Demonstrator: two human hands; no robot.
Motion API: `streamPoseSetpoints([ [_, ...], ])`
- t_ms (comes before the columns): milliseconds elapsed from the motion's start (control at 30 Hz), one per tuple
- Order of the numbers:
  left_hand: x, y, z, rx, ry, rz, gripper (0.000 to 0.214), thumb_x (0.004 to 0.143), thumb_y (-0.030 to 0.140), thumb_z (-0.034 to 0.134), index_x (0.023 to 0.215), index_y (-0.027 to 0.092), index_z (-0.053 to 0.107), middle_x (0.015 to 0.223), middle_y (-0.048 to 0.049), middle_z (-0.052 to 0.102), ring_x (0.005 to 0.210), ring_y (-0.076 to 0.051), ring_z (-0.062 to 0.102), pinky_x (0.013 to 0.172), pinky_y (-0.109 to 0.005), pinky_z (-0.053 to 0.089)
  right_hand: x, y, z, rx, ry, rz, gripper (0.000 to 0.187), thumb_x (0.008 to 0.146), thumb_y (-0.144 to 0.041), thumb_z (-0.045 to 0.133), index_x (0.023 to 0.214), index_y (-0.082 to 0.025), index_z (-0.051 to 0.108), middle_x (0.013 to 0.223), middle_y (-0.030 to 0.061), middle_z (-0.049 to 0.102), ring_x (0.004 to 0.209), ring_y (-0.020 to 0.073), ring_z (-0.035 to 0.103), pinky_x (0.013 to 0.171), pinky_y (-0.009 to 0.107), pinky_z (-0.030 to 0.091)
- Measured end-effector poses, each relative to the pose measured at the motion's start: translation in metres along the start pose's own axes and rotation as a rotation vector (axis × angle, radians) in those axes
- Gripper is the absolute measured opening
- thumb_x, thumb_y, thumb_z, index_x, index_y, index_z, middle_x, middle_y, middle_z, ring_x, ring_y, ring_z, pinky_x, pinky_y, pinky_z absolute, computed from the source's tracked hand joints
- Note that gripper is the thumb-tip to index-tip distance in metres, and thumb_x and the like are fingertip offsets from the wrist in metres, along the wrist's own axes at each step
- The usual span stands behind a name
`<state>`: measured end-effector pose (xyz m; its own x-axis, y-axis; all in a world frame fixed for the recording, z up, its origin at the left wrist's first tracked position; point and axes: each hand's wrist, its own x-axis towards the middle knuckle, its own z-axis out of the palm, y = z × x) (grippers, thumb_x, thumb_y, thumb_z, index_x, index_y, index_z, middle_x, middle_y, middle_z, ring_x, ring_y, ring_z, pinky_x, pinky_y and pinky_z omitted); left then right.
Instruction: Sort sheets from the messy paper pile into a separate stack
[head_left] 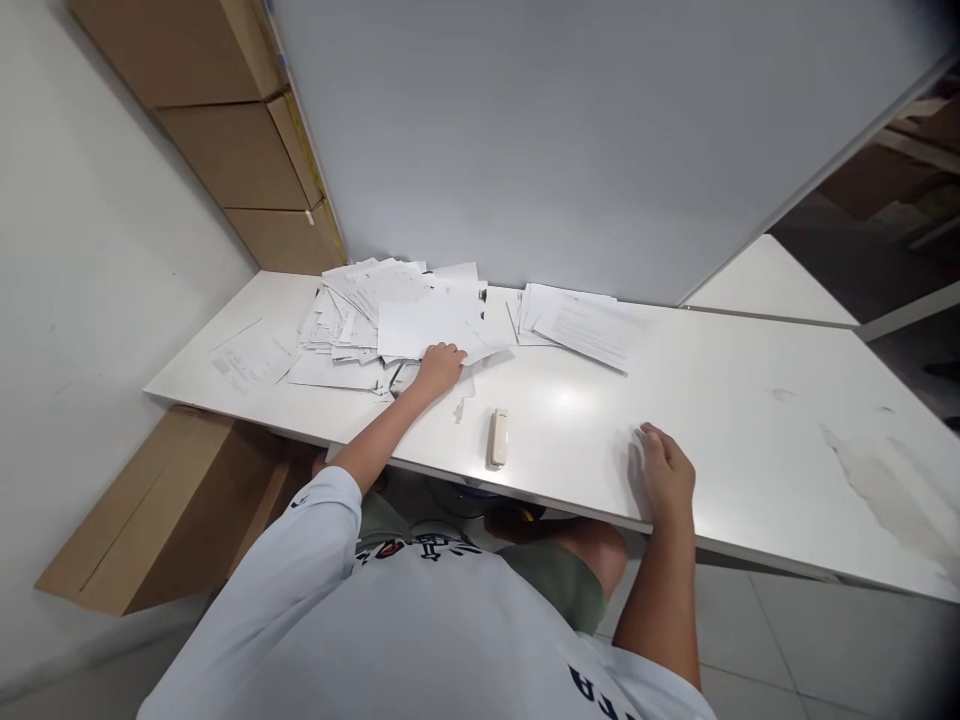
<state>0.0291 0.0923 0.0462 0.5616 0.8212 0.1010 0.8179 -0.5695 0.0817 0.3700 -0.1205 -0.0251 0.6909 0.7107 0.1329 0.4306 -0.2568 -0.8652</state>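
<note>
My left hand [441, 370] lies at the near edge of a blank white sheet of paper [420, 328], its fingers closed on that edge. The sheet rests on top of a messy pile of printed papers [352, 310] at the back left of the table. My right hand [667, 475] rests by the table's front edge, fingers loosely curled together, and nothing shows in it. Between the hands a cream-coloured stapler [499, 438] lies on the white tabletop, apart from both.
A smaller stack of printed papers [581, 322] lies right of the pile, against the grey panel [525, 150]. One loose sheet [251, 358] lies far left. Cardboard boxes [232, 155] stand at the back left; another box [150, 510] is below the table [750, 420].
</note>
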Motion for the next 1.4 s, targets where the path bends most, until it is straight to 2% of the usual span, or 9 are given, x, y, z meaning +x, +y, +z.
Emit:
streamPoseSetpoints([
  [267, -0.016, 0.014, 0.007, -0.081, -0.04, 0.289, 0.034, 0.1, 0.028, 0.037, 0.12, 0.021, 0.063, 0.122, -0.009, 0.063, 0.11, -0.023, 0.054, 0.089, -0.034, 0.041, 0.002, 0.003, 0.001, -0.028, -0.03, -0.014, 0.045, 0.082, -0.046, 0.047, 0.108, -0.019, 0.07, 0.126, 0.012, 0.066, 0.123, 0.0278, 0.056, 0.109, 0.045, 0.037],
  [433, -0.015, 0.026, 0.016, -0.037, 0.027, 0.068, 0.043, 0.091, 0.016, 0.046, 0.134, 0.017, 0.052, 0.14, -0.0117, 0.051, 0.12, -0.027, 0.046, 0.096, -0.039, 0.039, 0.002, 0.003, 0.002, -0.037, -0.031, -0.025, 0.046, 0.081, -0.047, 0.046, 0.108, -0.018, 0.069, 0.127, 0.0129, 0.066, 0.123, 0.0285, 0.056, 0.109, 0.046, 0.037],
  [600, -0.001, 0.029, 0.017, -0.012, 0.019, -0.054, 0.036, 0.084, 0.004, 0.047, 0.114, 0.018, 0.063, 0.122, -0.0114, 0.062, 0.111, -0.027, 0.05, 0.089, -0.039, 0.04, 0.001, 0.002, 0.003, -0.058, -0.042, -0.043, 0.05, 0.08, -0.049, 0.044, 0.108, -0.016, 0.069, 0.128, 0.0147, 0.065, 0.123, 0.029, 0.056, 0.109, 0.045, 0.036],
  [700, 0.007, 0.016, 0.002, -0.018, 0.049, -0.121, 0.035, 0.085, 0.001, 0.043, 0.106, 0.017, 0.066, 0.11, -0.0132, 0.066, 0.106, -0.027, 0.053, 0.087, -0.04, 0.041, 0.003, 0.004, 0.002, -0.065, -0.048, -0.049, 0.052, 0.079, -0.051, 0.043, 0.107, -0.015, 0.068, 0.127, 0.0159, 0.065, 0.123, 0.03, 0.056, 0.109, 0.046, 0.037],
  [800, 0.0, 0.008, -0.025, -0.035, 0.135, -0.201, 0.039, 0.086, 0.003, 0.043, 0.116, 0.016, 0.063, 0.114, -0.0137, 0.067, 0.108, -0.028, 0.055, 0.089, -0.042, 0.042, 0.003, 0.0, -0.001, -0.053, -0.05, -0.044, 0.05, 0.079, -0.051, 0.044, 0.104, -0.016, 0.068, 0.125, 0.0156, 0.066, 0.122, 0.0312, 0.056, 0.108, 0.048, 0.037],
  [967, -0.055, 0.037, -0.04, -0.296, 0.57, -0.135, 0.038, 0.092, 0.014, 0.043, 0.124, 0.023, 0.063, 0.121, -0.0113, 0.068, 0.113, -0.029, 0.059, 0.091, -0.042, 0.045, -0.041, -0.059, 0.016, 0.202, 0.004, 0.002, 0.046, 0.08, -0.056, 0.053, 0.102, -0.019, 0.068, 0.115, 0.0138, 0.069, 0.115, 0.0327, 0.059, 0.103, 0.052, 0.042],
  [1100, -0.106, 0.063, -0.02, -0.462, 0.622, 0.091, 0.025, 0.094, 0.033, 0.051, 0.109, 0.029, 0.07, 0.109, -0.0093, 0.073, 0.102, -0.027, 0.067, 0.084, -0.039, 0.051, -0.11, -0.137, 0.051, 0.763, -0.504, 0.186, 0.054, 0.084, -0.059, 0.056, 0.126, -0.025, 0.06, 0.121, 0.0093, 0.068, 0.116, 0.0295, 0.061, 0.094, 0.049, 0.051],
  [1167, -0.127, 0.066, -0.013, -0.498, 0.626, 0.116, 0.024, 0.094, 0.037, 0.053, 0.108, 0.03, 0.07, 0.108, -0.0096, 0.074, 0.099, -0.026, 0.068, 0.083, -0.039, 0.053, -0.132, -0.166, 0.062, 0.863, -0.617, 0.295, 0.058, 0.081, -0.054, 0.064, 0.132, -0.026, 0.057, 0.122, 0.0082, 0.068, 0.117, 0.0293, 0.061, 0.094, 0.048, 0.052],
  [1400, -0.182, 0.047, -0.019, -0.609, 0.692, 0.105, 0.029, 0.097, 0.026, 0.045, 0.111, 0.028, 0.069, 0.106, -0.0088, 0.072, 0.105, -0.021, 0.067, 0.092, -0.039, 0.055, -0.134, -0.196, 0.053, 0.776, -0.454, 0.28, 0.073, 0.072, -0.043, 0.077, 0.137, -0.024, 0.053, 0.123, 0.0083, 0.067, 0.118, 0.0301, 0.06, 0.1, 0.047, 0.05],
])
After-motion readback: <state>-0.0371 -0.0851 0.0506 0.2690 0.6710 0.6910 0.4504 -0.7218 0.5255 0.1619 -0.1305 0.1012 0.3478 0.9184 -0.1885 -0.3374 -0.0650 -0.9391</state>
